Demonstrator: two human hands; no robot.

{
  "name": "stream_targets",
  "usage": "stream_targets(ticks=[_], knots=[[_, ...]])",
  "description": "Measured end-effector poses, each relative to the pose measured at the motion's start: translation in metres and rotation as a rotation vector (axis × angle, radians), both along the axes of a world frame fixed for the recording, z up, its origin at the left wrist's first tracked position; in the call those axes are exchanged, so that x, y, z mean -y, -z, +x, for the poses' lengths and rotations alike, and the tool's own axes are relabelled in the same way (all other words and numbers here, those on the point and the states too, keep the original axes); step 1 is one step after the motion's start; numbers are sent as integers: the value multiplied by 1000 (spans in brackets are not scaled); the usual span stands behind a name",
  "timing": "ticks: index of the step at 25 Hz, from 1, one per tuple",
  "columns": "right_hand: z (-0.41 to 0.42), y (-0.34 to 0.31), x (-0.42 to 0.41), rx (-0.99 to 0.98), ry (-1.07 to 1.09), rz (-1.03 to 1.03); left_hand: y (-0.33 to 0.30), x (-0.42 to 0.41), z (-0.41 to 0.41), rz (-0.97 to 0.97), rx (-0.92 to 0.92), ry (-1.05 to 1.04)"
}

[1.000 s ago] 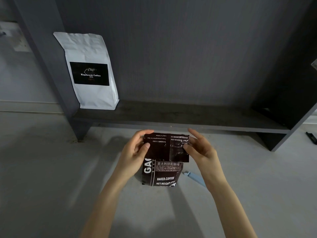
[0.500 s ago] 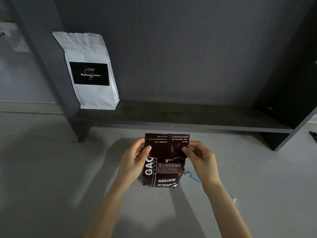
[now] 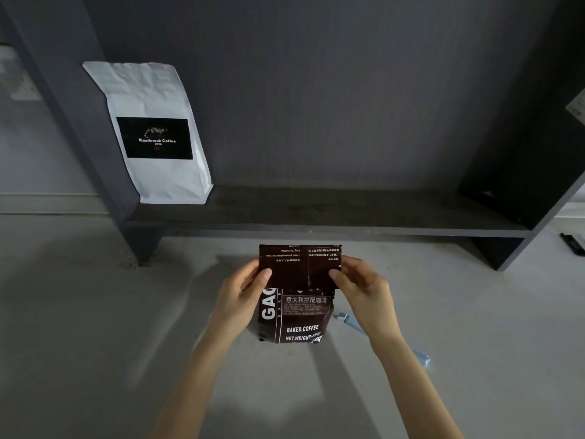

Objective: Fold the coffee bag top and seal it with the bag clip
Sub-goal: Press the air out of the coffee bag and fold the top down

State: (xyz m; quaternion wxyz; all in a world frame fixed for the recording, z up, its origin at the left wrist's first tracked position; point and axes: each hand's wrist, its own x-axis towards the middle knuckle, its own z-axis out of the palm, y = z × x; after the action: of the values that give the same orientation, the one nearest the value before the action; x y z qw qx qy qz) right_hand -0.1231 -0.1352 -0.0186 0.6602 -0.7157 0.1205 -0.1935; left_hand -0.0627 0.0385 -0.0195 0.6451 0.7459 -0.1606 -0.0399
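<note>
A dark brown coffee bag [image 3: 297, 315] with white lettering stands upright on the grey floor in front of me. Its top flap [image 3: 299, 264] is folded forward over the front, showing upside-down print. My left hand [image 3: 242, 293] pinches the flap's left edge, thumb on the front. My right hand [image 3: 361, 286] pinches the right edge the same way. A light blue bag clip [image 3: 349, 321] lies on the floor to the right of the bag, mostly hidden behind my right wrist; its far end [image 3: 422, 359] shows past my forearm.
A dark grey shelf unit [image 3: 316, 217] stands just behind the bag, its low board close above the floor. A white coffee bag [image 3: 155, 131] with a black label leans at the shelf's left end. A dark object [image 3: 571, 243] lies on the floor at far right.
The folded flap has been pulled flatter and its top edge stands higher and straighter. Both hands have slid down a little to the flap's side edges.
</note>
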Motion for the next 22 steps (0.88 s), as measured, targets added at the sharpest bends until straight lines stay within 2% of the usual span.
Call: stream_targets(ticks=[5,11,15,18,22], knots=[[-7,-2,13,-83,0,-340,0,3,-4,-50,-22,-29],[-14,10,33,-146,-22,-396,9,6,-1,-47,-9,-41],[-20,45,43,-376,76,-556,12,8,0,-58,-8,-55],[-23,63,41,-600,52,-696,12,9,1,-62,0,-55],[-26,72,36,-631,56,-692,14,9,0,-82,0,-60]])
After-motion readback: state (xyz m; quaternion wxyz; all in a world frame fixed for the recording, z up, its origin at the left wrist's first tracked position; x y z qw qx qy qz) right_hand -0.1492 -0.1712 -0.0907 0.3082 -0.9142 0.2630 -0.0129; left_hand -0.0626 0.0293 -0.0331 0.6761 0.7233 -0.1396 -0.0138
